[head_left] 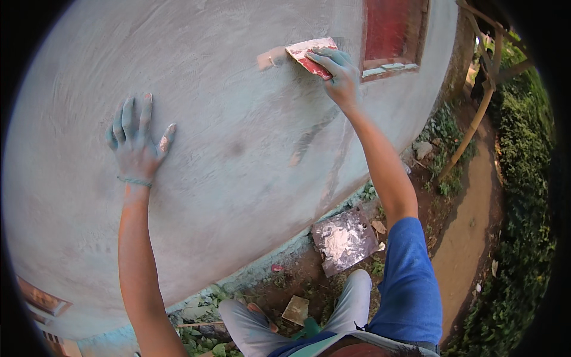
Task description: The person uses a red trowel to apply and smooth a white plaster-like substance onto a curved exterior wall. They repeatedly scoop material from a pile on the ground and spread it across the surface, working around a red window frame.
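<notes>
the person's right hand [341, 72], at one o'clock in the view, is curled around a red-and-white scraper [314, 52], fingers along it, against the grey-blue wall [232, 208]. a pale pinkish patch [270, 58] sits just beside the scraper at nine o'clock; a red window [385, 30] is at two o'clock from that hand. the left hand [137, 143], between nine and ten o'clock, is spread flat on the wall, gripping nothing. a dark board [366, 244] bearing white paste [342, 240] lies between four and five o'clock.
</notes>
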Demonstrator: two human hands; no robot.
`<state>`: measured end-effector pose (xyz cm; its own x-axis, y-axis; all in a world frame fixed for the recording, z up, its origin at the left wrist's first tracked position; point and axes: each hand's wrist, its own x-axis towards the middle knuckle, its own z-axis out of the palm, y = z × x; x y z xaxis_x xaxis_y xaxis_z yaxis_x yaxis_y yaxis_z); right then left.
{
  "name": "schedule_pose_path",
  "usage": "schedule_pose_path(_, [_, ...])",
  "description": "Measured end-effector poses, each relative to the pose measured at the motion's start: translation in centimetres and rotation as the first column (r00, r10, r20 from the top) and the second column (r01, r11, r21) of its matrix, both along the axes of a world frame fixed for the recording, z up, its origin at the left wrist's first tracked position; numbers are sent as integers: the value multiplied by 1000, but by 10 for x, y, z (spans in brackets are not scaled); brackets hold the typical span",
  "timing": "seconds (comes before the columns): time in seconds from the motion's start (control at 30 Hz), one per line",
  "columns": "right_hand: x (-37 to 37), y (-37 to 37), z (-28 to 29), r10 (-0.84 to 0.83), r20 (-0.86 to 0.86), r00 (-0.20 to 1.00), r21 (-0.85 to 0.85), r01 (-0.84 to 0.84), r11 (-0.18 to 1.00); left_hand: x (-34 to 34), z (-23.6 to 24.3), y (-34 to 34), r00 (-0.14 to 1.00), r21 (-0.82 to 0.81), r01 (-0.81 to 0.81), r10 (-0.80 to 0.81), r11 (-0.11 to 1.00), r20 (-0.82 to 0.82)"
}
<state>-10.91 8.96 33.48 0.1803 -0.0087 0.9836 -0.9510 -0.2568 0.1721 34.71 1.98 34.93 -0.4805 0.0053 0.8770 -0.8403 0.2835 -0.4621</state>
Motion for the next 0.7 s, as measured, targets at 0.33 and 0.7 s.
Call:
schedule_pose_path(0.33, [22,25,2,31,-70,997,72,-26,997,4,-2,-2,1000,13,2,-2,1000,-27])
schedule_pose_path(0.7, [56,-2,-12,7,-71,997,18,-5,1000,2,-5,-8,1000,40,-13,14,999,-24])
